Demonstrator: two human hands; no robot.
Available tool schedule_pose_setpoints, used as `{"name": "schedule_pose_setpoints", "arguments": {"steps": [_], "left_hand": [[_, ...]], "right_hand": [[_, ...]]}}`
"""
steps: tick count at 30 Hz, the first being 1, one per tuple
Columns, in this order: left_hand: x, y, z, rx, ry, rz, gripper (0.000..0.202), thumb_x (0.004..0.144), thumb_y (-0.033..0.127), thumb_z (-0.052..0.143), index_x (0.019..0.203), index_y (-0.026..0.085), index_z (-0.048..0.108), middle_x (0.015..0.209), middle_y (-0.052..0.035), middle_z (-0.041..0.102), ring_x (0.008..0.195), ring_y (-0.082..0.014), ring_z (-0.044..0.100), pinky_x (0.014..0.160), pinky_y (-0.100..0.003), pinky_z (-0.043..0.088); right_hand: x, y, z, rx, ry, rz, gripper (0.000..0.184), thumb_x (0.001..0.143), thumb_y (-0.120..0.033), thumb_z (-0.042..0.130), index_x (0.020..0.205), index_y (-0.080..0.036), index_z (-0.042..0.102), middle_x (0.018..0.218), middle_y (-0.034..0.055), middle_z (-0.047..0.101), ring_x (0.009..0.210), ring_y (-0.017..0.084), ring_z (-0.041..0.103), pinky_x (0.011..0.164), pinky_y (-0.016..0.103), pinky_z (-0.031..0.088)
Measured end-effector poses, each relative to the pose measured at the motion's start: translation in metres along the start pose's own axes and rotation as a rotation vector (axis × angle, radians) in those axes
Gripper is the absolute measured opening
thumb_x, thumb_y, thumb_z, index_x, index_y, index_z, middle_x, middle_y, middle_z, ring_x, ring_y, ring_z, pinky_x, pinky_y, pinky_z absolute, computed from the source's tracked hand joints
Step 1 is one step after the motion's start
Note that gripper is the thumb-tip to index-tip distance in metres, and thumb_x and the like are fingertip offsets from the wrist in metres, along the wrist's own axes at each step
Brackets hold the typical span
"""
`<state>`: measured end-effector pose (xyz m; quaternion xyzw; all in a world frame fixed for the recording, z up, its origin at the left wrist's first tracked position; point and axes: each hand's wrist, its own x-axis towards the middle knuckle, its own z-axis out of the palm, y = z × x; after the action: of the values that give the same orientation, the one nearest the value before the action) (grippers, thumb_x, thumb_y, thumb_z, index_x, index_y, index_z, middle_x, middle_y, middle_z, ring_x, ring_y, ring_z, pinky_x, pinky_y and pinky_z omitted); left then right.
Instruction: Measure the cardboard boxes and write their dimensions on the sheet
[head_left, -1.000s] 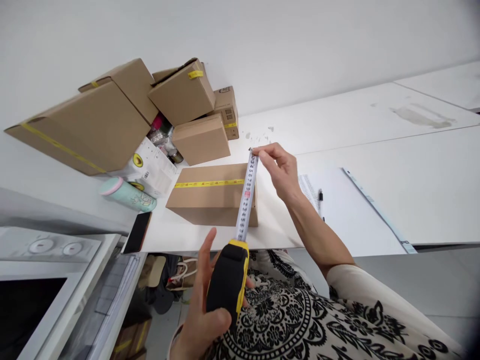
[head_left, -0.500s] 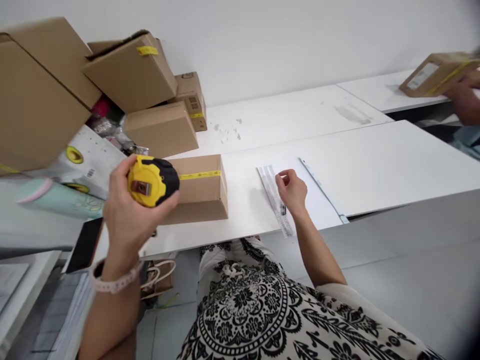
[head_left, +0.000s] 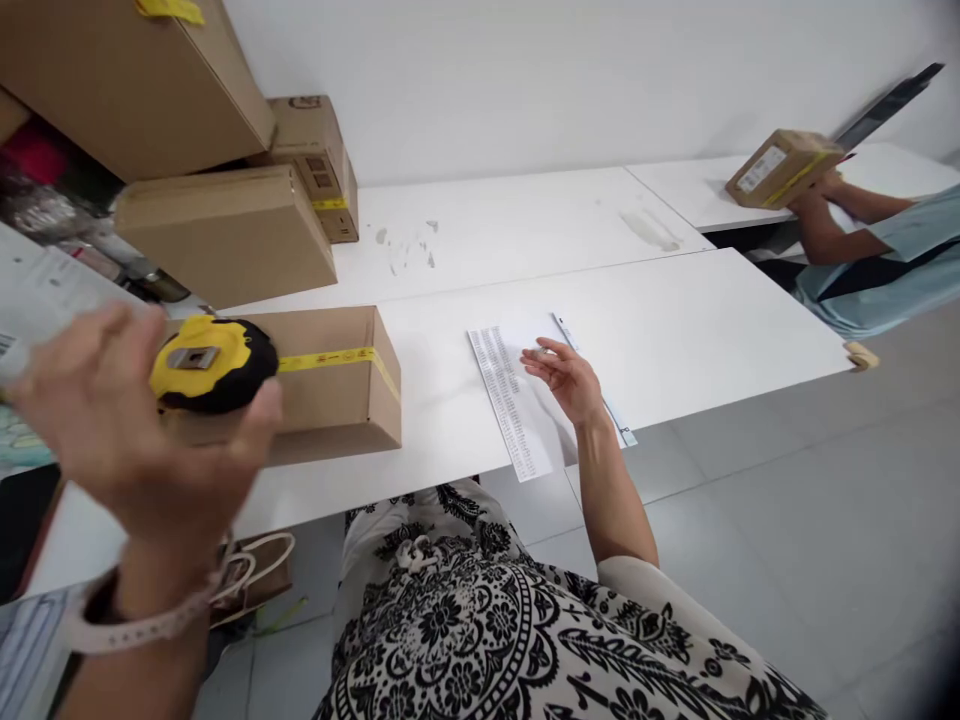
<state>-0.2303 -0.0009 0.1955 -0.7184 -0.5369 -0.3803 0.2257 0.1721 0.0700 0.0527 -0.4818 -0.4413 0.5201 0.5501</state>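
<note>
A yellow and black tape measure [head_left: 214,365] with a metal clip lies over the left part of a taped cardboard box [head_left: 334,400]. My left hand [head_left: 142,420], blurred, is around it with fingers and thumb spread apart. The tape measure looks sharper than the hand; contact between them cannot be made out. My right hand [head_left: 566,380] hovers over a printed paper sheet [head_left: 502,400], its fingers loosely stretched. A small light spot shows at its fingertips, too small to name. The sheet's lower edge overhangs the table front, and a blue-edged strip [head_left: 589,375] lies along its right side.
Cardboard boxes [head_left: 225,235] are stacked at the back left, beside plastic-wrapped items. A dark phone-like slab [head_left: 26,520] lies at the left edge. Across the white table [head_left: 697,310], at the far right, another person's hands hold a taped box [head_left: 780,170]. A paper bag [head_left: 262,575] stands below.
My view has swung right. The tape measure has gone from up in my left hand to over the box, and that hand's fingers have spread. My right hand's fingers have opened out.
</note>
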Motion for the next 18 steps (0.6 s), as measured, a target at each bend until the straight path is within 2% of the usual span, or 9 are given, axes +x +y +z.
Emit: {"name": "schedule_pose_setpoints", "arguments": {"steps": [1, 2, 4, 6, 8, 10, 12, 15, 18], "left_hand": [[-0.013, 0.020, 0.006, -0.088, 0.074, 0.007, 0.062, 0.096, 0.056, 0.058, 0.151, 0.028, 0.047, 0.154, -0.0003, 0.057, 0.136, -0.0451, 0.055, 0.102, -0.085, 0.039], [-0.027, 0.044, 0.015, -0.248, 0.023, 0.044, 0.056, 0.095, 0.049, 0.062, 0.148, 0.035, 0.050, 0.146, 0.0052, 0.063, 0.131, -0.0396, 0.060, 0.106, -0.077, 0.046], [-0.056, 0.092, 0.047, -0.600, -0.242, 0.154, 0.046, 0.091, 0.032, 0.067, 0.136, 0.030, 0.061, 0.128, -0.0036, 0.074, 0.123, -0.0333, 0.068, 0.107, -0.066, 0.055], [-0.080, 0.133, 0.089, -0.693, -0.519, 0.224, 0.045, 0.095, 0.029, 0.061, 0.138, 0.019, 0.060, 0.135, -0.0131, 0.071, 0.135, -0.0323, 0.060, 0.113, -0.059, 0.051], [-0.096, 0.160, 0.129, -0.621, -0.729, 0.249, 0.066, 0.095, 0.040, 0.061, 0.150, 0.007, 0.047, 0.158, -0.0228, 0.051, 0.154, -0.0370, 0.038, 0.124, -0.059, 0.038], [-0.105, 0.172, 0.159, -0.513, -0.898, 0.275, 0.086, 0.094, 0.050, 0.061, 0.159, 0.002, 0.030, 0.170, -0.0254, 0.030, 0.161, -0.0379, 0.019, 0.130, -0.059, 0.021], [-0.109, 0.174, 0.175, -0.433, -0.988, 0.320, 0.097, 0.094, 0.058, 0.057, 0.164, 0.003, 0.018, 0.173, -0.0242, 0.020, 0.163, -0.0365, 0.011, 0.132, -0.058, 0.008], [-0.113, 0.171, 0.182, -0.385, -0.993, 0.370, 0.105, 0.093, 0.067, 0.053, 0.166, 0.005, 0.011, 0.174, -0.0229, 0.018, 0.163, -0.0353, 0.008, 0.131, -0.057, 0.000], [-0.114, 0.171, 0.181, -0.353, -1.000, 0.388, 0.115, 0.087, 0.072, 0.059, 0.166, 0.003, 0.011, 0.174, -0.0240, 0.015, 0.163, -0.0366, 0.007, 0.131, -0.058, -0.002]], "right_hand": [[-0.002, -0.002, -0.004, 0.045, 0.014, -0.026, 0.044, 0.078, -0.048, 0.070, 0.115, -0.024, 0.065, 0.107, 0.0101, 0.079, 0.105, 0.028, 0.074, 0.093, 0.045, 0.057], [-0.005, -0.003, -0.007, 0.047, 0.039, -0.048, 0.046, 0.075, -0.051, 0.074, 0.112, -0.026, 0.063, 0.105, 0.0092, 0.079, 0.104, 0.027, 0.074, 0.092, 0.045, 0.057], [-0.007, -0.001, -0.008, -0.018, 0.086, -0.065, 0.049, 0.071, -0.059, 0.078, 0.103, -0.028, 0.057, 0.089, 0.0046, 0.076, 0.090, 0.025, 0.073, 0.084, 0.041, 0.057], [-0.008, 0.006, -0.006, -0.089, 0.123, -0.045, 0.051, 0.074, -0.071, 0.071, 0.091, -0.029, 0.050, 0.067, -0.0017, 0.066, 0.068, 0.020, 0.066, 0.072, 0.036, 0.053], [-0.008, 0.017, -0.002, -0.118, 0.119, -0.004, 0.053, 0.080, -0.080, 0.058, 0.084, -0.028, 0.046, 0.055, -0.0051, 0.055, 0.055, 0.017, 0.056, 0.065, 0.033, 0.048], [-0.007, 0.026, 0.001, -0.112, 0.072, 0.033, 0.055, 0.085, -0.082, 0.048, 0.085, -0.027, 0.051, 0.058, -0.0033, 0.057, 0.058, 0.017, 0.058, 0.067, 0.033, 0.049], [-0.007, 0.032, 0.000, -0.120, 0.017, 0.052, 0.056, 0.086, -0.080, 0.049, 0.096, -0.026, 0.058, 0.074, 0.0015, 0.069, 0.075, 0.020, 0.067, 0.077, 0.034, 0.053], [-0.008, 0.037, -0.002, -0.213, -0.035, 0.048, 0.053, 0.083, -0.074, 0.062, 0.102, -0.025, 0.063, 0.090, 0.0041, 0.072, 0.088, 0.022, 0.068, 0.082, 0.035, 0.053], [-0.008, 0.037, -0.002, -0.338, -0.028, 0.008, 0.045, 0.081, -0.067, 0.071, 0.082, -0.024, 0.059, 0.071, -0.0017, 0.060, 0.069, 0.017, 0.055, 0.068, 0.032, 0.047]]}}
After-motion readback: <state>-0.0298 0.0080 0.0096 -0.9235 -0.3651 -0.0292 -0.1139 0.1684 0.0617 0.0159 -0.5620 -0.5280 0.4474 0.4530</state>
